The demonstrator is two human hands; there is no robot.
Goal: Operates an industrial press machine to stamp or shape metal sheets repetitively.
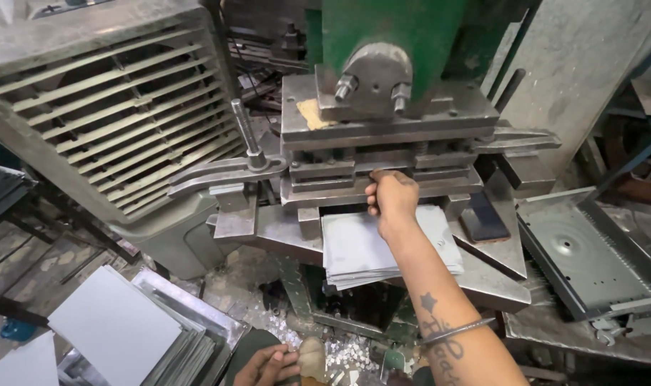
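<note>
Grey sheet blanks (361, 250) stacked on press bed's (482, 275) front edge. Right hand (391, 194) reaches into die gap (382, 171), fingers curled, grip content hidden. Left hand (268, 364) clenched on pale lump (312, 357). Feeding step, likely; withdrawal needed first.

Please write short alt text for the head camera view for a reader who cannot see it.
The person's right hand reaches into the slot of a green metal press, above a stack of grey metal sheets. Their left hand rests low by more sheets.

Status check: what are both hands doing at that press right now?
Right hand at the press die, over the stacked metal sheets. Left hand low, touching a pale knob. Nothing blocking.
</note>
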